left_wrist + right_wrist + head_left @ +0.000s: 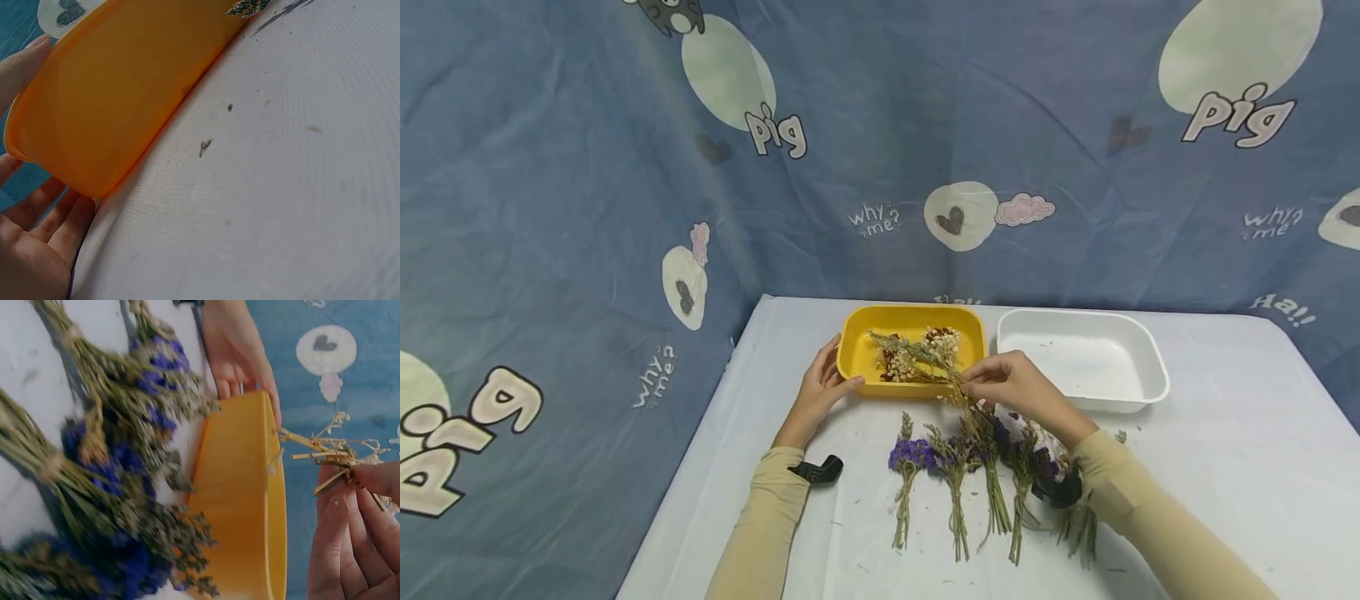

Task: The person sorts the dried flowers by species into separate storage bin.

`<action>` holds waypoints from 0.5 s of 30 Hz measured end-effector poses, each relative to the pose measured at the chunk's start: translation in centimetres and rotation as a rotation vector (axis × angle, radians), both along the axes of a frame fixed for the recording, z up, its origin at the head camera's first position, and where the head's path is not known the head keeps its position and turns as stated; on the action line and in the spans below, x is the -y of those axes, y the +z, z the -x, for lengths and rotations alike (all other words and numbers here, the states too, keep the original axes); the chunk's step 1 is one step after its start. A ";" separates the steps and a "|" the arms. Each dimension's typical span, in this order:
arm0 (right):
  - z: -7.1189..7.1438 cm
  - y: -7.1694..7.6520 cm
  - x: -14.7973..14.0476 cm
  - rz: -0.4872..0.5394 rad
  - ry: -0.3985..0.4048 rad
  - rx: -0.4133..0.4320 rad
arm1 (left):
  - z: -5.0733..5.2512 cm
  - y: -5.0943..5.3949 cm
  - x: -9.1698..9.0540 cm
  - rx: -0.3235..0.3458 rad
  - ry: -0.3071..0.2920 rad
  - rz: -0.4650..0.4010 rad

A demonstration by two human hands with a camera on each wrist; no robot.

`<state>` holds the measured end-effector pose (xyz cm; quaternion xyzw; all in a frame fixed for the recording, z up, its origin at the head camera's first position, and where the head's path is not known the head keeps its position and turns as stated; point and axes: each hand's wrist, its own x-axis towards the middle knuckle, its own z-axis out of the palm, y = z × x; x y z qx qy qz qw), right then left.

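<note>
My left hand (817,385) grips the left end of a yellow tray (868,389), its thumb at the near side and fingers round the end wall. Over the tray's near right rim, my right hand (1018,387) pinches the thin stems of a dried flower bunch (946,367). Cut stem ends (331,456) show between thumb and fingers in the right wrist view. Cream and dark red dried flowers (895,362) are in the tray; where they part from the held bunch is hard to tell. The left wrist view shows the tray wall (119,94) close up.
Several tied bunches of purple dried flowers (913,454) lie before the tray, partly under my right forearm. A white tray (1078,404) stands to the right. Plant bits (205,147) dot the white tablecloth (1240,417). A printed blue curtain (1075,250) hangs behind.
</note>
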<state>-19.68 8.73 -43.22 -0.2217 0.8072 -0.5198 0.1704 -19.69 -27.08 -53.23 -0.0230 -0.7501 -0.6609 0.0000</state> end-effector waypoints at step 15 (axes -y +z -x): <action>4.9 1.5 0.0 -0.073 0.082 -0.033 | 0.0 0.2 -0.2 0.017 0.027 0.010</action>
